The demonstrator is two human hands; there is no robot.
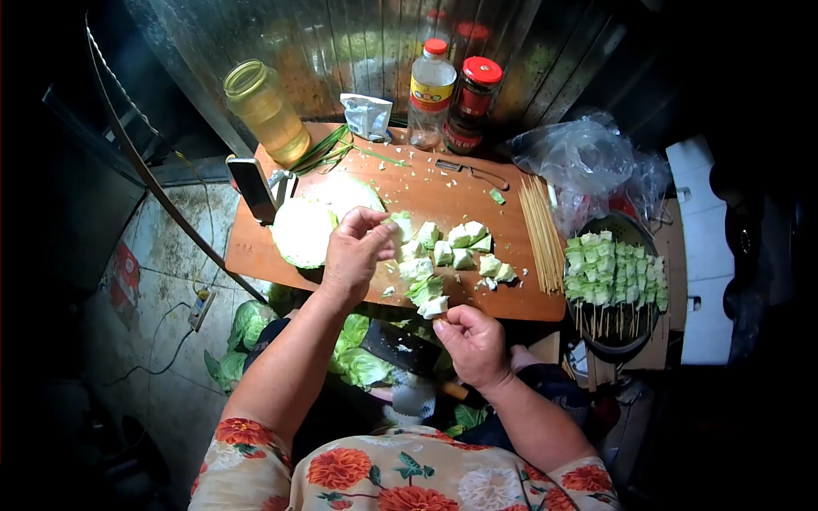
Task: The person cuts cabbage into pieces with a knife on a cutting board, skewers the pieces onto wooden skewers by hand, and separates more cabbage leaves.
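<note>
My right hand (471, 342) pinches the lower end of a skewer, with cabbage chunks (424, 292) threaded above the fingers. The skewer slants up and left across the front edge of the wooden board (477, 204). My left hand (351, 253) is at its upper end, fingers curled, the fingertips against a pale, slightly blurred cabbage piece (400, 226). Just right of the skewer, cut cabbage chunks (460, 247) lie in a loose group. Behind and left of my left hand sit cut cabbage halves (302, 232), bright under the lamp.
Bare bamboo skewers (542, 234) lie along the board's right side, near a small knife (473, 172). Filled cabbage skewers (615, 271) rest on a dark bowl (626, 345). A phone (251, 189), yellow jar (268, 115) and bottle (430, 94) stand behind. Cabbages (249, 325) lie below.
</note>
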